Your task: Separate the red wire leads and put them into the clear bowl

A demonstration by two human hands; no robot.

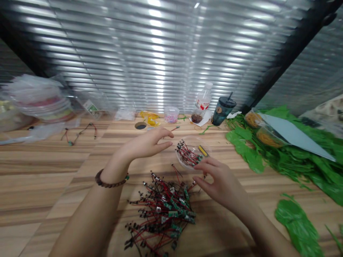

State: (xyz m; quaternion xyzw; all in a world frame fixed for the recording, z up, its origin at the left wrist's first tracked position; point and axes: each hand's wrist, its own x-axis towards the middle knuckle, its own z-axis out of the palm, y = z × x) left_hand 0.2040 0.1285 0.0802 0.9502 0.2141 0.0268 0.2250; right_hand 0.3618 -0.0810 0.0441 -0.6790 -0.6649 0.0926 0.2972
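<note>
My left hand (151, 143) hovers over the table left of a clear round plastic bowl (209, 145). Its thumb and fingers are apart, with nothing between them. My right hand (218, 178) is at the bowl's near right side, thumb and fingers spread. Behind its gap shows a bit of wire, but none looks gripped. Inside the bowl lie a bundle of red and black wires with small connectors (187, 154) and a yellow-and-black stick-like piece (203, 150). Nearer me, between my forearms, spreads a pile of small green circuit boards with red and black wires (168, 210).
Green plastic bags (281, 160) cover the right side, bearing a pale board (297, 134). At the back stand a dark tumbler (223, 110), a bottle (203, 101) and a small tub (171, 115). Stacked plastic containers (45, 101) and loose wires (80, 133) lie left.
</note>
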